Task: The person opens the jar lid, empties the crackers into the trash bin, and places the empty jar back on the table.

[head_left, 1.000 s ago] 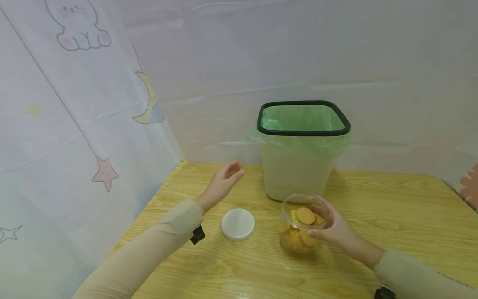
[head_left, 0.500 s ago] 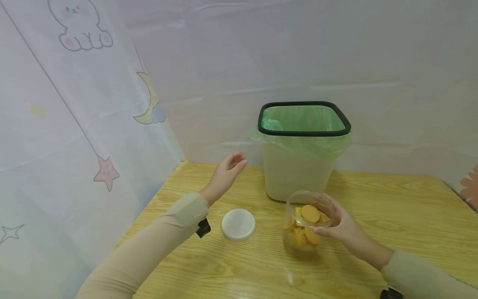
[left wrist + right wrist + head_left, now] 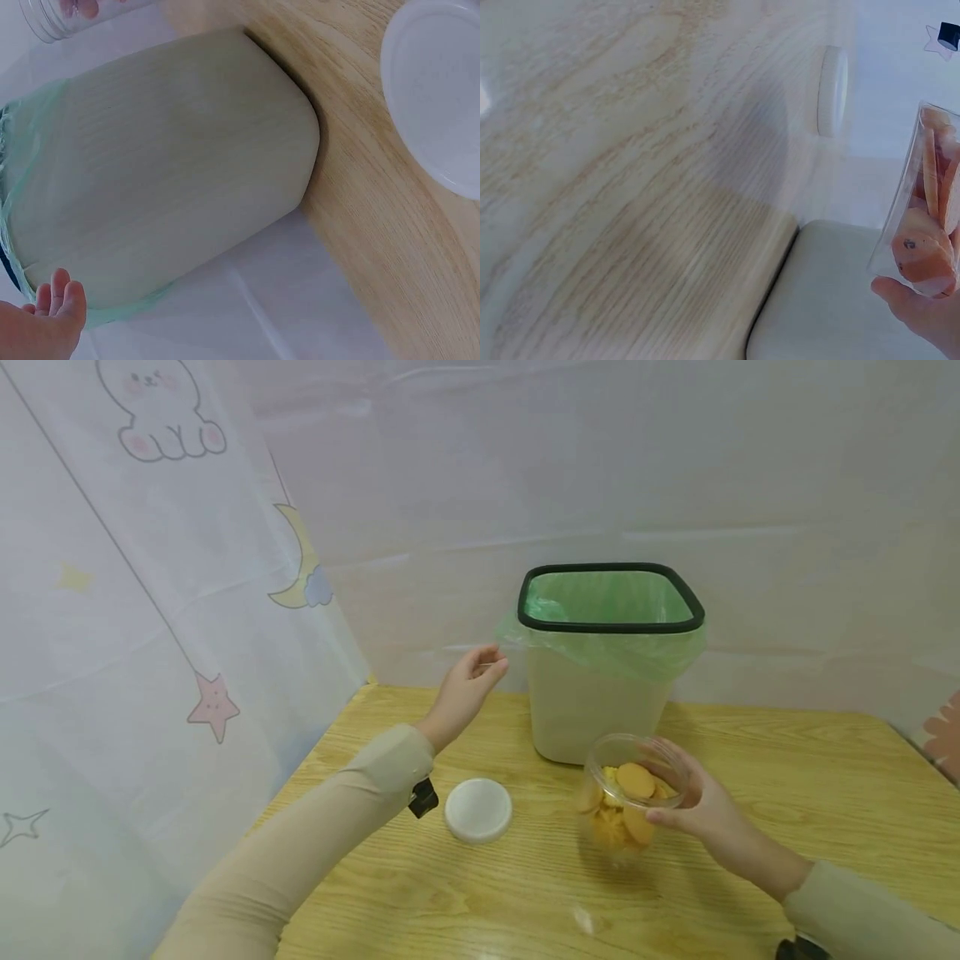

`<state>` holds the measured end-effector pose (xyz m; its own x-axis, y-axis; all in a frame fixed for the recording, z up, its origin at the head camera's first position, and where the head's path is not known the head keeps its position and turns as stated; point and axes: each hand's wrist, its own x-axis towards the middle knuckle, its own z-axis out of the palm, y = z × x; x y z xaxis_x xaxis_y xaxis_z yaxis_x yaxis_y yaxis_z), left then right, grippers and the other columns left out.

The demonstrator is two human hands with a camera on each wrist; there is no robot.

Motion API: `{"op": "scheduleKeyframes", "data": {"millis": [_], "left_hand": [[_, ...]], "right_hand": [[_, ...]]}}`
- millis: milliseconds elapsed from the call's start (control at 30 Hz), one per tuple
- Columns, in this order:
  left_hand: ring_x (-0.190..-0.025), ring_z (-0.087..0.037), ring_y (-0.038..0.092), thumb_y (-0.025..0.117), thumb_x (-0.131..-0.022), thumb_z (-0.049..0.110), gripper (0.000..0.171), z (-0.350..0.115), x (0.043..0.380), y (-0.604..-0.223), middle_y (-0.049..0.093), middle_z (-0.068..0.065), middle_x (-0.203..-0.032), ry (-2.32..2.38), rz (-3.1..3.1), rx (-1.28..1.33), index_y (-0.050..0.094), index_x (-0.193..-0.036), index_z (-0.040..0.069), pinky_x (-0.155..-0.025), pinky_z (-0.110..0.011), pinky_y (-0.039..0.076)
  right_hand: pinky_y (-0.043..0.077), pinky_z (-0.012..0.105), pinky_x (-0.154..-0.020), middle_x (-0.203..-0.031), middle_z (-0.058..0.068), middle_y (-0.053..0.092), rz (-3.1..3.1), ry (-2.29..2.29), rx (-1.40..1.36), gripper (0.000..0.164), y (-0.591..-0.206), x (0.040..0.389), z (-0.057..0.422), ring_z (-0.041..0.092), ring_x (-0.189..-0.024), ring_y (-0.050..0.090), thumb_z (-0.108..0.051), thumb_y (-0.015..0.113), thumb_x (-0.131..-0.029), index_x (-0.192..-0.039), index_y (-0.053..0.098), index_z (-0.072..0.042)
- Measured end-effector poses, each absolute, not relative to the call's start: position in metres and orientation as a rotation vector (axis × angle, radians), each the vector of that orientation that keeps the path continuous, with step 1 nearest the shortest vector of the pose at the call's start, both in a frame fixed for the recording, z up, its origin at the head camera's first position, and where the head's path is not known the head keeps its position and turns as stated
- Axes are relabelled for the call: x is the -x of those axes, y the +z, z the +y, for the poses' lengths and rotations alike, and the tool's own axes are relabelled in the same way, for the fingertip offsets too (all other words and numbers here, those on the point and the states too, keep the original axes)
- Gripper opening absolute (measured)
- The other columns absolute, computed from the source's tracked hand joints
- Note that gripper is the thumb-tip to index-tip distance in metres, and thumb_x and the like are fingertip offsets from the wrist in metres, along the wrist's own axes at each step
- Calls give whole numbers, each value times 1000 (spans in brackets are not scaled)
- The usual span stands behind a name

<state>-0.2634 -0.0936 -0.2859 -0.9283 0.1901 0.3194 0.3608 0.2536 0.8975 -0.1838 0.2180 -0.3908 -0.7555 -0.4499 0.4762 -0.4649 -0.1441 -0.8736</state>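
Note:
My right hand (image 3: 712,814) grips a clear plastic jar (image 3: 611,831) around its upper side, thumb just below the rim. The jar is uncovered and stands off the table, slightly tilted. Inside it are round orange-yellow cookies (image 3: 922,251), stacked partway up. My left hand (image 3: 467,689) is in the air left of the bin, fingers loosely bent, with nothing seen in it. In the left wrist view its fingertips overlap the bin's bag near the rim. A round white lid (image 3: 478,810) lies on the table between the two arms.
A pale bin (image 3: 596,706) with a black rim stands at the back of the wood-grain table (image 3: 787,777). A green bag (image 3: 600,647) lines it and hangs over its outside. Behind is a pale cloth backdrop (image 3: 450,485) with cartoon prints on the left.
My right hand has moved the jar rightward and a little up, off the table. My left hand has risen and shifted right, closer to the bin. The lid and bin stay in place.

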Motion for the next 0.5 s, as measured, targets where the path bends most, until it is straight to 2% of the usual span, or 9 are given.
{"op": "scheduleKeyframes", "data": {"millis": [67, 500], "left_hand": [[-126, -28, 49, 53, -102, 22, 49, -91, 265, -283, 49, -19, -138, -1770, -2360, 524, 42, -143, -2, -105, -40, 40], [-119, -30, 54, 52, -103, 17, 46, -80, 277, -267, 53, -19, -132, -1934, -2248, 400, 41, -141, -6, -101, -39, 43]], "right_hand": [[54, 22, -79, -146, -19, 38, -2032, 2125, -1099, 83, -389, 184, 219, -5, -127, 41, 18, 61, -85, -148, 32, -26], [53, 21, -79, -145, -16, 42, -1982, 2140, -1088, 81, -381, 184, 228, -2, -126, 43, 20, 59, -85, -149, 35, -24]]}}
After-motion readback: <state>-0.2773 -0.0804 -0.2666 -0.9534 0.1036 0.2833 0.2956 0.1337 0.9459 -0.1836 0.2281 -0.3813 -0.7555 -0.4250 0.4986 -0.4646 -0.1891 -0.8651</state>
